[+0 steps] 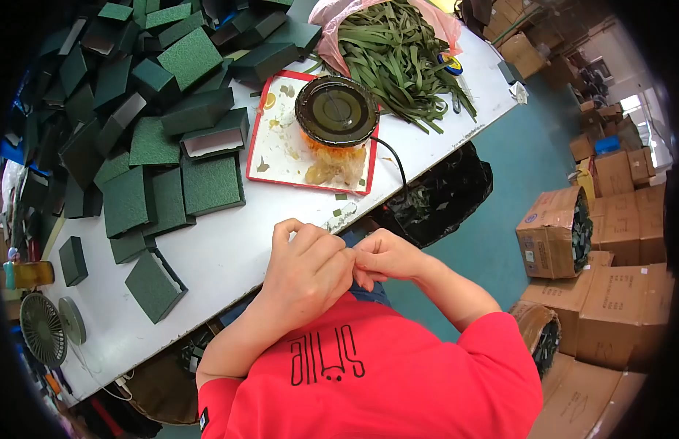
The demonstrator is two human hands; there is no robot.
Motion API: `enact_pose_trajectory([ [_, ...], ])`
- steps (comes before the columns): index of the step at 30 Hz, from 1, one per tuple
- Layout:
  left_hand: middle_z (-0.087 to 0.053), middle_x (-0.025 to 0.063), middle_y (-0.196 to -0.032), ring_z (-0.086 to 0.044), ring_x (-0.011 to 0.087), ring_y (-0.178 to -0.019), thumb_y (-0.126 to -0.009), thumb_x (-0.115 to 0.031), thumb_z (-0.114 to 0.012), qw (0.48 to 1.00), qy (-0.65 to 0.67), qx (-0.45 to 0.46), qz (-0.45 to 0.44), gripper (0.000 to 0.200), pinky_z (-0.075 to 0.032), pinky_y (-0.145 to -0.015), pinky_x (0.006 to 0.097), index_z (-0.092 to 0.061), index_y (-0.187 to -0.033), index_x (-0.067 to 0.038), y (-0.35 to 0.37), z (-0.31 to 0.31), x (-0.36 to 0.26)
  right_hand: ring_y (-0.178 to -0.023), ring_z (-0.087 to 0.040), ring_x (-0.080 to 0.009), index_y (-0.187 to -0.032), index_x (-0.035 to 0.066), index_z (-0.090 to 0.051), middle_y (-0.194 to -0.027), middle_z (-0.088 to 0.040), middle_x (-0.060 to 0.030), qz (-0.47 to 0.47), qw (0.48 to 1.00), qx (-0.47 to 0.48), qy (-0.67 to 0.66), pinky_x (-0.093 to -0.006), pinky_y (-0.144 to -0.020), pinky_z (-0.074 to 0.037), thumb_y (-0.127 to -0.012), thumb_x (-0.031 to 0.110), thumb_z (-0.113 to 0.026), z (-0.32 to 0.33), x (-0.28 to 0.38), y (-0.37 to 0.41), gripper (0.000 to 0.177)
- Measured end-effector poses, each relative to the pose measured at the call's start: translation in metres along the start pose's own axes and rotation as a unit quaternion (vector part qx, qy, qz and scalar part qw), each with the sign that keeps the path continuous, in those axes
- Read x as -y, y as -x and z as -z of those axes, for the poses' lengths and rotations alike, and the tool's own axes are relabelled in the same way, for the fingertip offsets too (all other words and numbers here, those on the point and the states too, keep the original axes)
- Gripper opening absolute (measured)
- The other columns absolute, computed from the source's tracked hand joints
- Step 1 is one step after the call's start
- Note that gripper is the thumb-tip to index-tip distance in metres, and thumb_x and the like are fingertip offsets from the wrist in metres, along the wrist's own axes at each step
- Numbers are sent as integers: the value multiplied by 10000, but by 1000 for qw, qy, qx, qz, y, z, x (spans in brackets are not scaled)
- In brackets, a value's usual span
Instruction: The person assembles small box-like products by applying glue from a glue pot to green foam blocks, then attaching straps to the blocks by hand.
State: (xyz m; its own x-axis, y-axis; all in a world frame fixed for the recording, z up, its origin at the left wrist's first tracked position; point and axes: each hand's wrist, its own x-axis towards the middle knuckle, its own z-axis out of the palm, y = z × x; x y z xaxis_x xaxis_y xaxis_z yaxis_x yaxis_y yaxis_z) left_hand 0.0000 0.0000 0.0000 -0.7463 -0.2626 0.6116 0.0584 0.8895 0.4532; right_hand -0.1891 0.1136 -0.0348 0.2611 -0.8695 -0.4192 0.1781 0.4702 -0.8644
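Boxes [211, 183] are heaped on the left of the table [215, 256]. Right of them lies a board [270, 146], a pot [337, 110] on it. Beyond, to the right, strips [394, 55] spill from a bag [445, 25]. A fan [43, 329] is at near left. Cartons [610, 314] are stacked at far right, a sack [467, 179] between them and the table.

A long white table [222, 252] with a scuffed, chipped edge runs diagonally across the left side of the room, over a smooth blue-green floor [515, 161]. Along the right side, brown cardboard cartons [614, 314] stand in uneven stacks, some closed and some open, reaching back towards a pale wall [610, 36]. A small bright blue item [606, 144] sits among the farther ones. Daylight glares white through windows [633, 104] at the far right, their outside view washed out.
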Motion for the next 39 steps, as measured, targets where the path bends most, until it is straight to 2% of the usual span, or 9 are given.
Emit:
enact_pose_trajectory([
  [3,-539,60,-791,-530,246,-734,-696,1,-671,998,33,-4,58,173,-393,-780,411,-569,-810,-80,5,4,-4,-539,-630,-98,-807,18,-710,-692,-696,-54,33,993,-13,115,-204,-432,-409,-965,307,-639,23,33,14,337],
  [6,-526,78,-772,-525,277,-717,-716,-8,-651,988,91,58,110,147,-398,-727,413,-529,-767,-73,19,17,0,-459,-490,-54,-760,29,-653,-667,-637,-25,173,948,-258,66,-195,-414,-323,-1008,379,-569,75,53,19,437],
  [7,-526,84,-772,-524,287,-715,-718,-15,-649,983,102,91,119,145,-400,-708,416,-523,-763,-72,29,16,2,-482,-443,-37,-824,25,-672,-667,-622,-8,169,879,-407,184,-199,-446,-321,-1010,349,-572,81,75,11,387],
  [10,-561,101,-812,-559,316,-766,-736,-17,-639,960,114,219,129,119,-436,-703,417,-560,-813,-59,56,14,4,-675,-597,-76,-937,-7,-725,-746,-685,-22,282,760,-499,306,-262,-615,-476,-926,229,-695,137,91,-21,238],
  [17,-665,119,-1015,-621,317,-961,-832,-4,-634,971,78,180,136,199,-482,-864,395,-666,-1026,-38,70,56,3,-637,-658,-252,-889,-23,-739,-711,-697,-149,159,726,-513,430,-355,-649,-515,-902,406,-680,156,115,-78,433],
  [22,-597,144,-1260,-508,362,-1198,-783,-94,-714,914,-280,8,295,375,-358,-1034,485,-629,-1146,-55,116,121,25,-664,-678,-286,-812,-6,-718,-721,-696,-162,108,695,-519,486,-376,-660,-518,-872,410,-695,159,109,-100,420],
  [25,-516,159,-1402,-437,393,-1272,-777,-194,-751,846,-369,41,382,544,-331,-1084,508,-593,-1283,-71,139,147,31,-669,-680,-274,-836,15,-730,-719,-703,-143,170,730,-521,408,-373,-664,-518,-864,361,-706,163,106,-100,347],
  [33,-407,185,-1500,-368,421,-1356,-624,-337,-873,825,-270,122,481,975,-361,-1094,493,-449,-1459,-65,129,161,18,-647,-588,-158,-826,2,-718,-1060,-682,-127,322,655,-559,393,-293,-654,-490,-832,154,-747,157,116,-57,155],
  [39,-404,215,-1484,-471,428,-1278,-565,-266,-917,856,-210,83,465,1045,-430,-1040,455,-402,-1428,23,110,143,17,-586,-527,-74,-757,35,-501,-1152,-657,-169,472,751,-400,231,-228,-585,-453,-897,19,-576,115,132,-1,160],
])
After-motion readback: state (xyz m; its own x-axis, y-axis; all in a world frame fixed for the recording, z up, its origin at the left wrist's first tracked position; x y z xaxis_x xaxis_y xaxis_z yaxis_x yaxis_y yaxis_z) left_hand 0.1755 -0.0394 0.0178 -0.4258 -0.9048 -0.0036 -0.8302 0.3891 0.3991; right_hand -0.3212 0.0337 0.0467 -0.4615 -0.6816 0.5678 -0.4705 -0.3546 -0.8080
